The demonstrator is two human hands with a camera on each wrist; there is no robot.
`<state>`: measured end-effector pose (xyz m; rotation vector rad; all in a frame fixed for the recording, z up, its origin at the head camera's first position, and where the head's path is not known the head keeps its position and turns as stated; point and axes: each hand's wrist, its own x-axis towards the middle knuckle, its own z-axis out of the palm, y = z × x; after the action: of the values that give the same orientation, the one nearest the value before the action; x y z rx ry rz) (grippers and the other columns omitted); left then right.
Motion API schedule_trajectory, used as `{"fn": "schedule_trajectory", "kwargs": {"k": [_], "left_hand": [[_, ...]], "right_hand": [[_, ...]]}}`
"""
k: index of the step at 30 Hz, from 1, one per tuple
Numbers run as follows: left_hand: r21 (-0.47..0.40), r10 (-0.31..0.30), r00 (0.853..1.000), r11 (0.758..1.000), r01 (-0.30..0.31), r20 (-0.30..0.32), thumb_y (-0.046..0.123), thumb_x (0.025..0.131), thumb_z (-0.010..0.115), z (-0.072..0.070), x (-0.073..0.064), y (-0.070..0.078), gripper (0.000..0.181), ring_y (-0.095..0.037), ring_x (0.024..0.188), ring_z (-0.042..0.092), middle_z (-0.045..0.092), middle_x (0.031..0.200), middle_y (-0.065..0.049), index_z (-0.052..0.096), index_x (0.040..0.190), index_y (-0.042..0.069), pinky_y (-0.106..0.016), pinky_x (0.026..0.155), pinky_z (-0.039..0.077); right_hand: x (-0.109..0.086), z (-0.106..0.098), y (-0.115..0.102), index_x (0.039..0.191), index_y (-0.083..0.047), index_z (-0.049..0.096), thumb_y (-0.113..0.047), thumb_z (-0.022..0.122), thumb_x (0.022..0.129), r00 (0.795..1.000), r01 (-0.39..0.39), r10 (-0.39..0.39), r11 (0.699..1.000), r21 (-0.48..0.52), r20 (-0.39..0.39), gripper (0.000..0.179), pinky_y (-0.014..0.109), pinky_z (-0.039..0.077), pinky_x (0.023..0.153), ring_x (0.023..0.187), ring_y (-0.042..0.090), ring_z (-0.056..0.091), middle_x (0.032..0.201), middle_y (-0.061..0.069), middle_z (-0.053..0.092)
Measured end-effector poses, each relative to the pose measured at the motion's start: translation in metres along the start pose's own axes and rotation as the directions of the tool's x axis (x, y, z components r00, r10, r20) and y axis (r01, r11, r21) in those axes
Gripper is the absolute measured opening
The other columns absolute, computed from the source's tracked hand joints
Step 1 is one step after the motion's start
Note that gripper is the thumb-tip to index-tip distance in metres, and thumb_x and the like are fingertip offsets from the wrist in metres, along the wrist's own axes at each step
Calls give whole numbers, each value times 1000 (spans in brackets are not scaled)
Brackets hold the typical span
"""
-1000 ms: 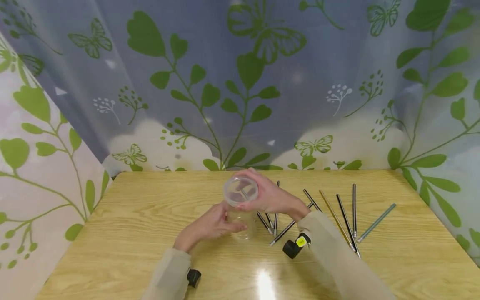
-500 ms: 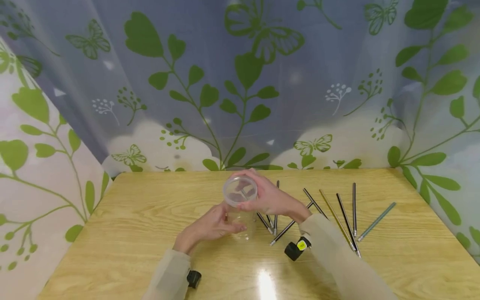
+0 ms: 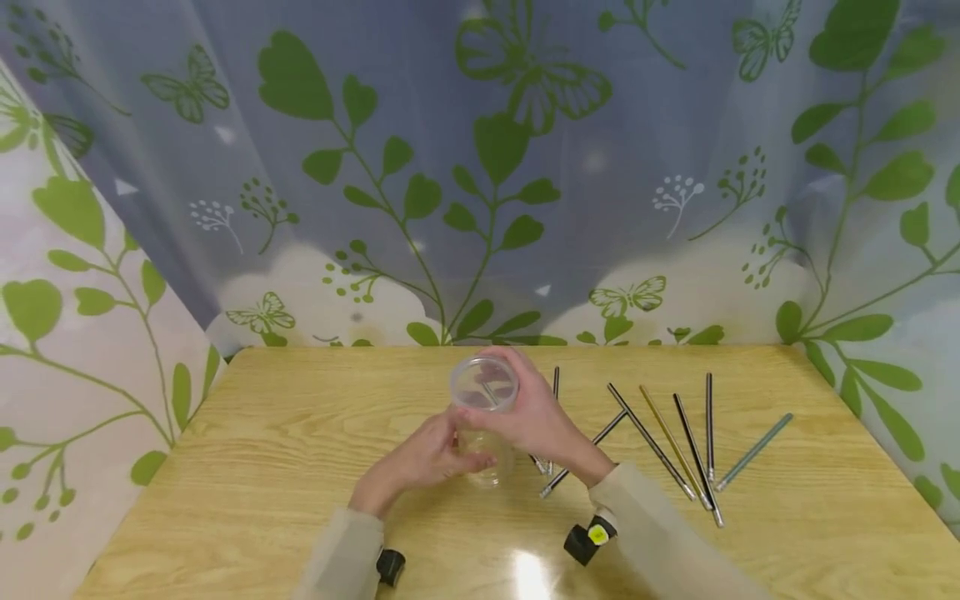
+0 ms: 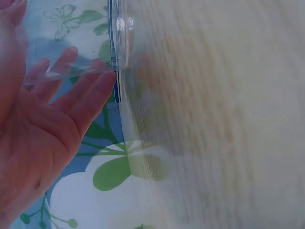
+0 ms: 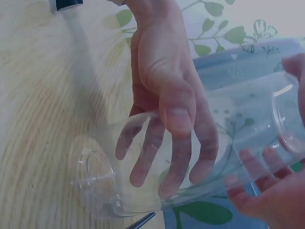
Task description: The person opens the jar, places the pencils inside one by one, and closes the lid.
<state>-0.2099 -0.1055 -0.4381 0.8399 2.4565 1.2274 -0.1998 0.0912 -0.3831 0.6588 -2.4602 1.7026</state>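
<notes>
A clear plastic jar stands at the middle of the table, its round rim facing up. My left hand grips its body; in the right wrist view the thumb lies in front and the fingers show through the wall behind. My right hand holds the jar's top at the rim, thumb on the near side, fingers round the far side. Whether a lid covers the top, I cannot tell. In the left wrist view the left hand's fingers reach behind the jar's clear wall.
On the wooden table, several black pencils lie scattered right of the jar, some partly hidden by the right hand. A gold pencil and a teal pencil lie among them. A patterned curtain hangs behind the table.
My right hand has turned round the jar's top: its thumb has shifted left along the near rim and its wrist sits lower. The left hand keeps its grip; the jar stays in place.
</notes>
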Motion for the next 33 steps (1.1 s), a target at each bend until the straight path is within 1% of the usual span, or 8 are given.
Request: {"fn": "schedule_trajectory", "kwargs": {"k": [4,12,17,21,24,25,29,33], "left_hand": [[11,13,1000,1000,-13,-5,34,90,78,0,2,-1,75,-15,85,56,62,140,-6,40,153,18,-28,67,55],[15,14,1000,1000,-14,-2,34,90,78,-1,4,-1,72,-15,85,56,62,140,-3,43,152,20,-27,68,53],[-6,25,999,1000,-25,27,33,91,77,-2,5,-2,79,-21,103,59,54,150,-6,36,157,17,-29,79,54],[-16,14,999,1000,-13,50,33,92,77,-4,4,-2,87,-22,104,59,49,155,-10,28,161,14,-31,81,54],[-33,5,998,999,-3,59,32,91,77,-5,4,-2,90,-25,101,59,48,156,-10,24,162,14,-33,80,54],[-42,7,998,999,-5,60,32,91,77,-5,4,-2,91,-26,105,58,47,157,-10,24,162,14,-33,82,54],[-65,17,998,998,-14,58,31,91,77,-4,4,-2,91,-29,122,56,44,159,-9,23,162,16,-38,93,52],[-84,9,999,996,-5,52,31,90,78,-2,3,-2,88,-29,124,55,47,156,-9,26,161,20,-39,93,52]], "right_hand": [[4,-5,4,140,-15,54,-19,89,79,999,14,-14,1000,-19,31,70,51,54,101,123,34,61,135,10,60],[13,-14,8,141,-16,54,-13,86,79,988,-1,-9,998,63,153,70,54,53,105,128,38,56,138,12,58],[19,-25,8,142,-19,53,-13,84,82,953,-28,-1,996,90,303,68,53,55,103,131,40,54,140,11,57],[24,-30,8,144,-17,51,-12,83,83,930,-19,-13,996,85,367,69,51,57,100,126,40,57,139,11,56],[23,-31,8,147,-18,49,-11,82,83,929,-38,-2,994,100,371,73,48,58,99,125,37,57,139,12,55],[22,-31,7,148,-19,47,-11,82,84,930,-48,5,993,110,366,74,46,58,98,125,36,57,140,12,55],[16,-31,8,149,-20,42,-12,84,84,950,-70,18,985,156,313,78,47,57,98,127,36,54,140,14,53],[8,-28,9,143,-12,37,-11,85,83,971,-52,4,979,195,241,77,54,54,101,124,31,57,139,15,52]]}}
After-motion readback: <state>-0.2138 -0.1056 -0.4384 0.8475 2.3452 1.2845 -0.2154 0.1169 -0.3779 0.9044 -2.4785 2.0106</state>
